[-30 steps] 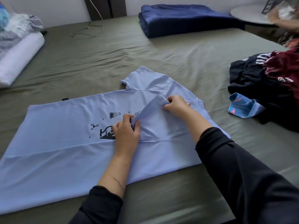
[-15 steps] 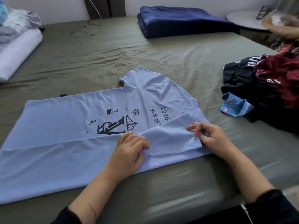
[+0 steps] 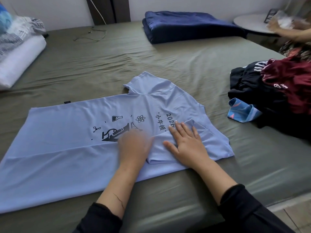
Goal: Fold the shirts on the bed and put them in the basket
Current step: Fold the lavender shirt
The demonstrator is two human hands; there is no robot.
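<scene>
Pressing our right hand (image 3: 187, 145) flat on the folded-in sleeve (image 3: 193, 142), fingers straight and spread wide, we hold it against the light blue shirt (image 3: 67, 145), which lies spread out, print side up, on the olive-green bed (image 3: 134, 64) near its front edge. Our left hand (image 3: 134, 145) rests on the shirt just beside the right one, over the fold line — it is blurred, so we cannot tell how its fingers lie. A pile of dark and maroon clothes (image 3: 277, 88) sits on the bed to the right, well apart from the shirt, with a folded navy blanket (image 3: 188, 26) at the far side and a white pillow (image 3: 18, 63) on the left.
</scene>
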